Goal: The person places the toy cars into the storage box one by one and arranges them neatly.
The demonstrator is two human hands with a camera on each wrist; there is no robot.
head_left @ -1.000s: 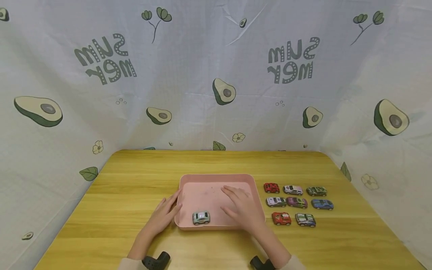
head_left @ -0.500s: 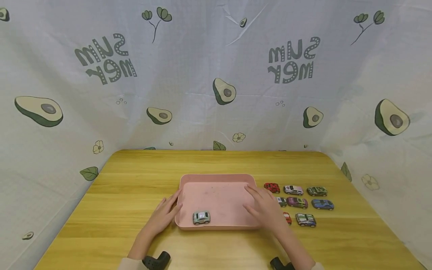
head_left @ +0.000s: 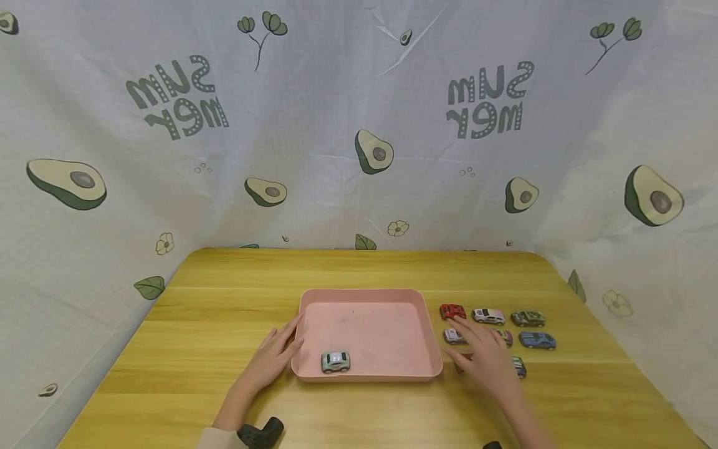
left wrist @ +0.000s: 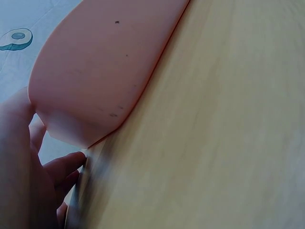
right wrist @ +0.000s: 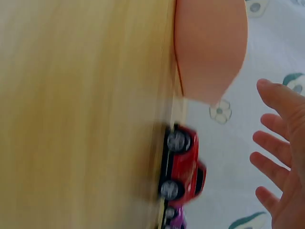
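Note:
My left hand rests against the left side of the pink tray, its fingers extended along the rim. In the left wrist view, that hand touches the tray's corner. A pale green toy car sits inside the tray at the front left. Right of the tray, my right hand hovers over the toy cars with fingers spread, partly hiding several. In the right wrist view, the right hand holds nothing and is apart from a red toy car, which stands on the table.
Around the right hand stand a red-and-black car, a white car, a green camouflage car and a blue car. The wooden table ends before an avocado-print cloth.
My right hand has moved right, from over the tray to above the toy cars. The left hand stays at the tray's left side, and the pale green toy car has not moved.

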